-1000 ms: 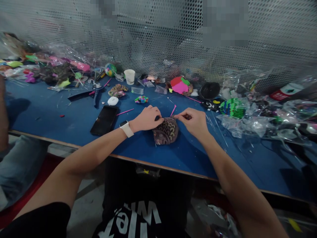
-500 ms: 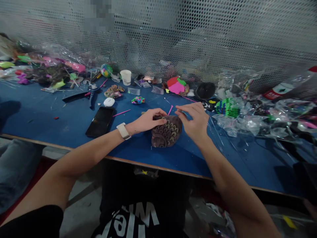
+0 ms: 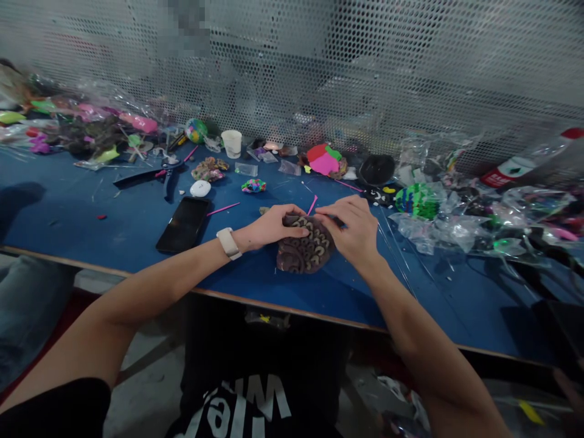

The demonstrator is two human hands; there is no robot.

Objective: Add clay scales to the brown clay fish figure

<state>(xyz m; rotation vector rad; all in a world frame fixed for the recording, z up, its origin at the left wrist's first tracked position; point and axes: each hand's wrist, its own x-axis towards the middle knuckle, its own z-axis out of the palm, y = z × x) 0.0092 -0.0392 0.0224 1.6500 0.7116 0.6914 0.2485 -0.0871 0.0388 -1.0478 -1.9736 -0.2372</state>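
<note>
A dark brown clay piece (image 3: 305,249) covered in curled, scale-like ridges rests on the blue table near its front edge. My left hand (image 3: 274,227) grips it from the left, thumb across the ridged face and fingers over the top. At the upper right of the clay, my right hand (image 3: 350,226) is pinched, its fingertips at or very near the surface. Whatever lies between those fingertips is too small to make out. Just behind the clay is a thin pink modelling tool (image 3: 312,205).
Left of my hands are a black phone (image 3: 184,224), a white oval case (image 3: 199,188), another pink stick (image 3: 223,209) and dark-blue-handled pliers (image 3: 168,177). A paper cup (image 3: 232,143) stands at the back. Plastic bags (image 3: 424,231) and a tilted bottle (image 3: 515,167) crowd the right.
My right hand has moved left and slightly down, bringing its pinched fingertips to the clay's upper right. My left hand keeps its hold, its thumb lying a little lower on the ridges.
</note>
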